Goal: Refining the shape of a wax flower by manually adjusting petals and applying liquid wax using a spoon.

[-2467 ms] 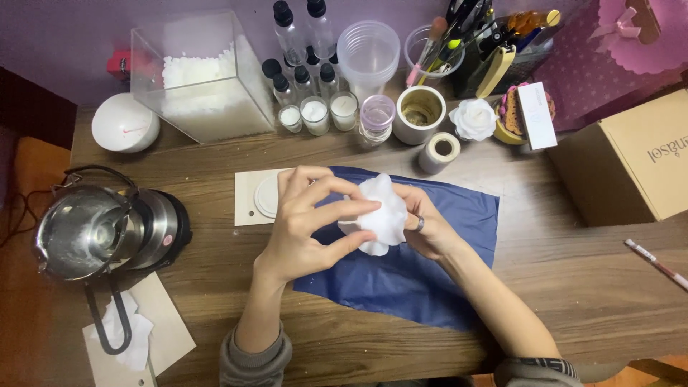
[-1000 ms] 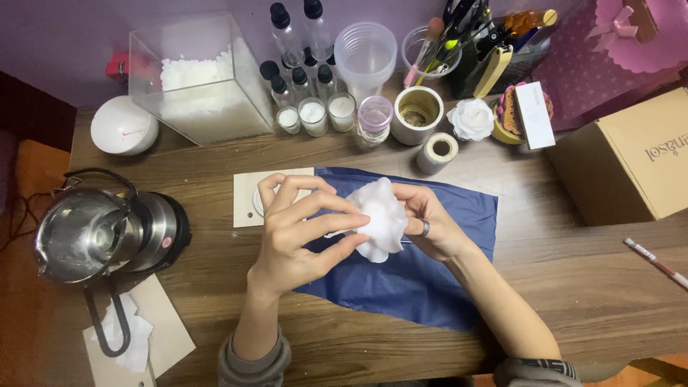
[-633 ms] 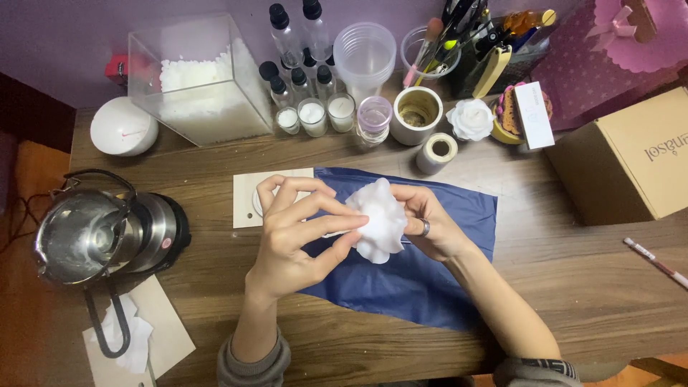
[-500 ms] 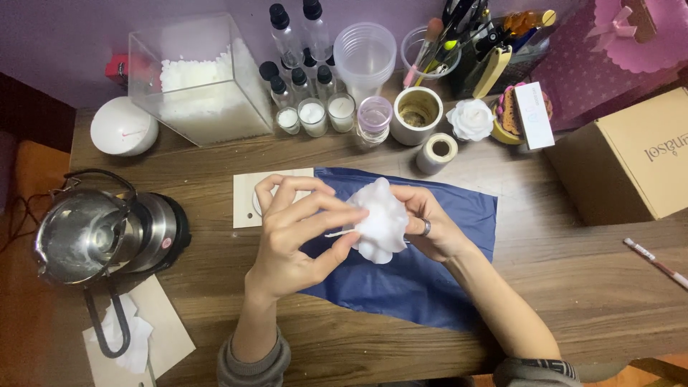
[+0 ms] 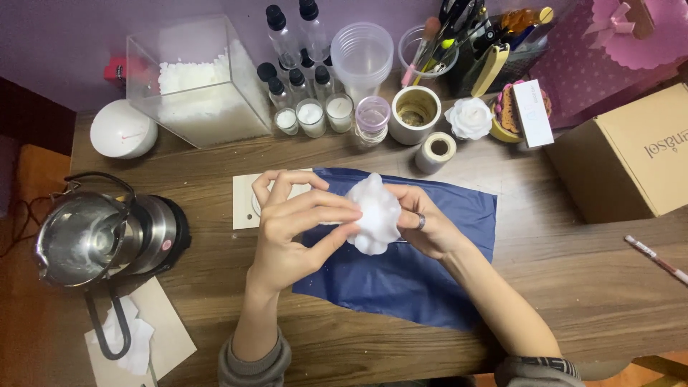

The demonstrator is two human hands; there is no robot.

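Observation:
A white, lumpy flower-shaped wax piece is held between both hands above a dark blue cloth spread on the wooden table. My left hand pinches its left side with thumb and fingertips. My right hand, wearing a ring, cups it from the right and behind. A pale card lies partly hidden under my left hand.
A steel melting pot stands at the left on its base. At the back stand a clear box of white flakes, a white dome, small bottles and jars, a tape roll, a white wax rose, and a cardboard box.
The hands have kept the white piece over the cloth; my left fingers have shifted slightly on it, turning it a little.

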